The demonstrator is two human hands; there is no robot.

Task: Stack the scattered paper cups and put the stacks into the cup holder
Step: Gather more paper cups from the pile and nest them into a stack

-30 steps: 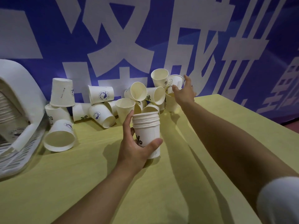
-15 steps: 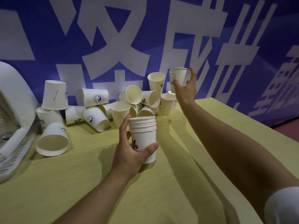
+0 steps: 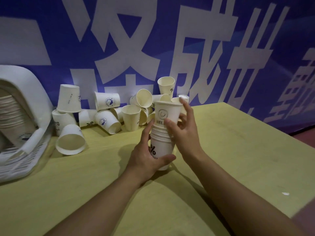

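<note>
My left hand grips a stack of white paper cups from its left side, just above the yellow table. My right hand holds a single white cup with a smiley print, upright and sitting partly inside the top of that stack. Behind them several loose cups lie scattered and piled against the wall, some upright, some on their sides, one upside down. The white cup holder stands at the far left with stacked cups inside.
The yellow table runs to an edge at the right. A blue banner with large white characters forms the wall right behind the cups. One cup lies on its side, mouth toward me, next to the holder.
My right hand lifted the smiley cup from the pile at the back, brought it toward me and set it into the top of the stack. The left hand kept its grip on the stack.
</note>
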